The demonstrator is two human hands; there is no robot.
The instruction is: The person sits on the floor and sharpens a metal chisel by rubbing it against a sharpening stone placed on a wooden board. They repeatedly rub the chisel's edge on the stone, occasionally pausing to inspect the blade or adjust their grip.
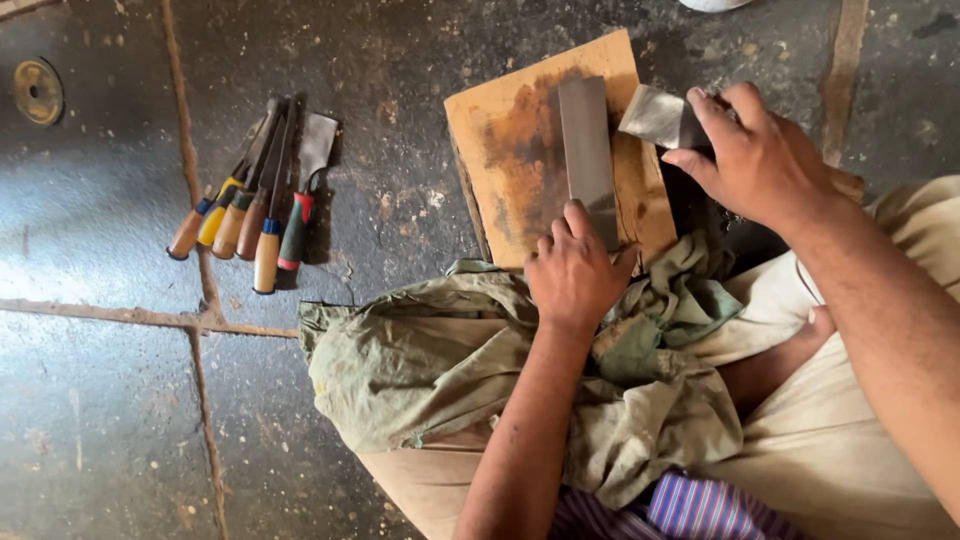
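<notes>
Two hands work at a wooden board [510,140]: the left hand [572,272] presses curled fingers on the near end of a grey stone [587,150]. The right hand [758,160] grips a wide metal blade [658,117] just beside that stone (chisels [262,195] lie well left on the floor).

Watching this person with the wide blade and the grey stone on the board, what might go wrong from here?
1. The left hand steadies the sharpening stone by its near end, in line with the stone; a slipping blade might reach those fingers.
2. The right hand grips the wide chisel blade close to the metal, so a slip could nick it.
3. The wooden board lies partly on a crumpled cloth, so it may shift under pressure.
</notes>
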